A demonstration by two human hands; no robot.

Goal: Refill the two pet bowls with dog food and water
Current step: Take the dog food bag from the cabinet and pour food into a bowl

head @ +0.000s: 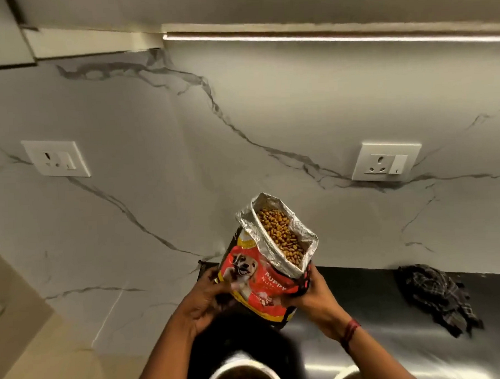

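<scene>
Both hands grip the open dog food bag [264, 277] upright above the counter [392, 335]: left hand [203, 301] clasps its left side, right hand [312, 295] its right. Near steel bowl [239, 374] already holds some kibble. Second bowl [344, 377], near right, barely visible; contents unclear, water probably still left.

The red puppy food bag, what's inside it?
Brown round kibble fills the open, foil-lined red puppy food bag, seen through its top. Both hands, left hand and right hand, hold it. How deep the kibble goes is hidden by the bag's sides.
</scene>
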